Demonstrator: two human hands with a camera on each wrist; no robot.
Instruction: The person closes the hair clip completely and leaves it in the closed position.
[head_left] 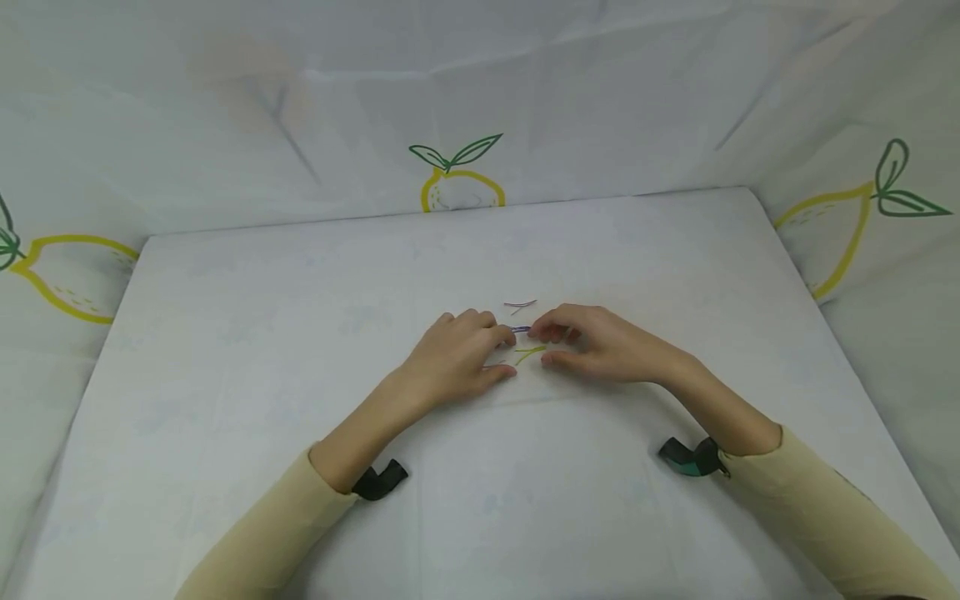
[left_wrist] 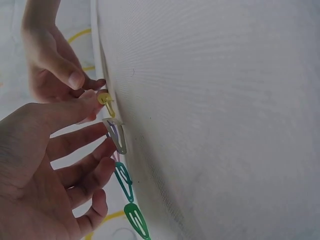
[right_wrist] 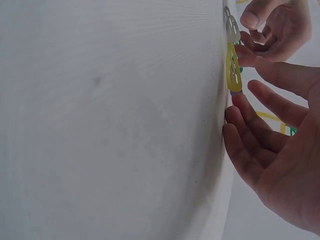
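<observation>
Clips on tbl btwn L hand, R hand

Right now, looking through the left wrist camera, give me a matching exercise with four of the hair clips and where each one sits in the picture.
Clips:
1. Yellow clip
2. Grey clip
3. Teal clip
4. Green clip

Places:
a. third of the four from the top
b. highest of the four
c. lowest of the four
d. second of the four from the top

Pairs: 1-b, 2-d, 3-a, 4-c.

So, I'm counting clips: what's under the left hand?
Under the left hand, the head view shows part of a pale clip between thumb and fingers; anything beneath the palm is covered.
</observation>
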